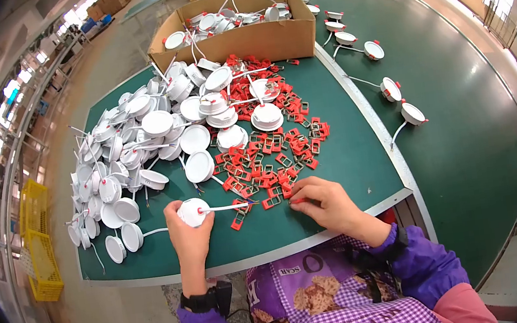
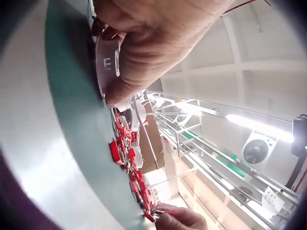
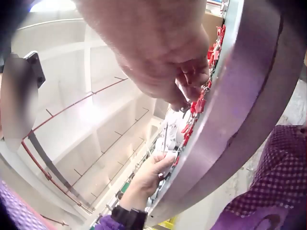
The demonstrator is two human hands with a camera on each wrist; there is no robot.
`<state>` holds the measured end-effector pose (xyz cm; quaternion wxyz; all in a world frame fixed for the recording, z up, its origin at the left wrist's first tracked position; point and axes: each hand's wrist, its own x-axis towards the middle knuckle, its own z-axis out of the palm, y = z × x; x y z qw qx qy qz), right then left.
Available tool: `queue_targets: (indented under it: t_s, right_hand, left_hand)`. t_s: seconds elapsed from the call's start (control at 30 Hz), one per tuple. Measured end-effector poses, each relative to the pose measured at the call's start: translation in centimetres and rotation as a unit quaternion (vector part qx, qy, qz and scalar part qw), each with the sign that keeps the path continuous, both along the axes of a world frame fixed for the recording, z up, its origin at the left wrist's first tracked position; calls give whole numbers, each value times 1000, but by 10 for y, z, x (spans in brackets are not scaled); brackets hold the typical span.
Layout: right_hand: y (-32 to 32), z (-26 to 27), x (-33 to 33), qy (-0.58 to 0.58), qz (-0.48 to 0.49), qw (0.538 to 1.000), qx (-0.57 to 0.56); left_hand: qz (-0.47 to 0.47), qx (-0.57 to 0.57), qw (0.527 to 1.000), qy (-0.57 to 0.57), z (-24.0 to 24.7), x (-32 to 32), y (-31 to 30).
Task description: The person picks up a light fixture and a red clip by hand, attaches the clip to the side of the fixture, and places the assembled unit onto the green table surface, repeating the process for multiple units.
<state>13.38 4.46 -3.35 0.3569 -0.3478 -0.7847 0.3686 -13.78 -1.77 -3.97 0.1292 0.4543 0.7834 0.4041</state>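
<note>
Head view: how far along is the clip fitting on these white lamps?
Early, by the look of it. Done: a few tabbed lamps lie spaced on the belt. In hand: the left hand grips one lamp, and the right hand pinches a red clip from the loose clips. Left: the big lamp pile and more in the cardboard box.

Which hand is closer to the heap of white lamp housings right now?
Left. The left hand grips one white housing at the near edge of the heap; the right hand sits farther right, pinching red clips.
</note>
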Motion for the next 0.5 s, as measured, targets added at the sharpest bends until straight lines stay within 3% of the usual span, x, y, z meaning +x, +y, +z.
queue_targets:
  t_s: [0.07,0.1,0.13,0.17,0.27,0.3,0.37,0.5]
  right_hand:
    - [1,12,2,38,-33,987,-155]
    - [1,14,3,37,-35,987,-154]
    - [1,15,4,113,-34,962,-248]
    - [2,16,5,186,-33,923,-336]
    - [6,18,13,204,-24,914,-351]
    - [6,18,14,229,-28,904,-361]
    - [4,22,16,224,-52,910,-345]
    - [3,22,23,201,-89,928,-302]
  left_hand:
    - [-10,56,997,-52,2,4,-9]
    - [-20,112,988,-104,6,8,-13]
    - [-33,107,957,-267,14,13,-18]
    - [-35,107,957,-269,19,18,-22]
    - [-105,142,859,-481,30,38,-32]
    - [-105,142,859,-481,32,44,-34]
    - [-162,107,807,-557,35,56,-37]
    - [-194,83,757,-618,33,90,-35]
